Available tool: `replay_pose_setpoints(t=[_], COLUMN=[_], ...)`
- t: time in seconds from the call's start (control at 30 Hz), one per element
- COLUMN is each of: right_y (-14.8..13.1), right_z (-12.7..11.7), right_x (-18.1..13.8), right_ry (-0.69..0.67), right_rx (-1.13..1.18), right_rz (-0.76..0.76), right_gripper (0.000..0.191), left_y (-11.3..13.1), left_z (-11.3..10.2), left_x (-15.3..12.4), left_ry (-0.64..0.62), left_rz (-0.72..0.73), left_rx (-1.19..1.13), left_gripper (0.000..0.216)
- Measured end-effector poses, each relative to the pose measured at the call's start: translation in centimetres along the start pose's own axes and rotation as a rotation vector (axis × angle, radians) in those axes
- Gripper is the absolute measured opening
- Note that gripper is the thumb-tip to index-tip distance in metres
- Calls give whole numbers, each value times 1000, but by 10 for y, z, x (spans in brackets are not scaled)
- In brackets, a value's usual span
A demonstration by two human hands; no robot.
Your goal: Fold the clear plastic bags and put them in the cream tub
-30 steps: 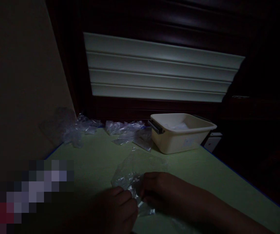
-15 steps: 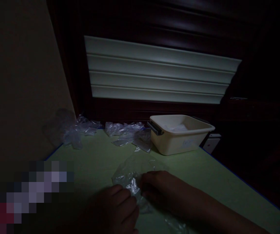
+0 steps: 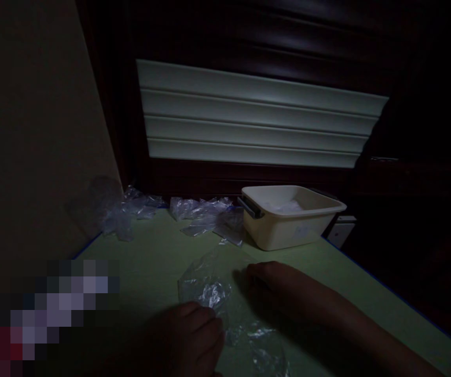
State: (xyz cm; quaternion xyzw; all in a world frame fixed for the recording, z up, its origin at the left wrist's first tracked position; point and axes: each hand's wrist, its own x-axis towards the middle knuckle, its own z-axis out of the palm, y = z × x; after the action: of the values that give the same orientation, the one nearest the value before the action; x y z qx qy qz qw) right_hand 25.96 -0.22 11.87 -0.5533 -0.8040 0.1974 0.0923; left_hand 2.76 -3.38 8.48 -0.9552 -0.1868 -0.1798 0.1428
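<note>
A clear, crinkled plastic bag (image 3: 211, 294) lies spread on the green tabletop (image 3: 150, 272) before me. My left hand (image 3: 197, 335) is closed at its near edge, fingers curled over the film. To the right of the bag, my right hand (image 3: 278, 283) has its fingers curled together; their tips are in shadow, so whatever they may hold cannot be made out. Close to me, below the right hand, lies more clear plastic film (image 3: 266, 348); whether it belongs to the same bag is unclear in the dim light.
A cream plastic tub (image 3: 288, 230) with dark handles stands at the back right, something whitish inside it. Crumpled clear bags (image 3: 204, 212) lie along the back edge, with another heap of plastic (image 3: 117, 217) in the left corner. A pixelated patch covers the lower left.
My right hand has moved right and slightly away from me, off the bag's shiny middle. More film shows near me at the bottom. My left hand has barely shifted.
</note>
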Motion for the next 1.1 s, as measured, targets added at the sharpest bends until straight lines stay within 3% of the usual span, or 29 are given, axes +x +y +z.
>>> replay_pose_setpoints(t=[0.4, 0.57, 0.67, 0.77, 1.1], right_y=[-11, 0, 3, 4, 0], right_z=[9, -2, -8, -10, -8], right_x=[0, -6, -8, -7, -4], right_ry=[-33, -133, -275, -418, -478], right_rx=[84, 161, 224, 188, 187], right_rz=[-123, -291, -401, -419, -504], right_gripper=[18, 16, 18, 20, 17], left_y=[-2, -1, 1, 1, -1], left_z=[3, 4, 3, 3, 4], left_x=[-4, -5, -4, -2, -1], left_ry=[-82, -26, 2, -30, -38], left_rz=[9, -18, -22, -24, -8], left_rx=[-4, -55, -69, -75, -88], left_gripper=[21, 17, 15, 6, 4])
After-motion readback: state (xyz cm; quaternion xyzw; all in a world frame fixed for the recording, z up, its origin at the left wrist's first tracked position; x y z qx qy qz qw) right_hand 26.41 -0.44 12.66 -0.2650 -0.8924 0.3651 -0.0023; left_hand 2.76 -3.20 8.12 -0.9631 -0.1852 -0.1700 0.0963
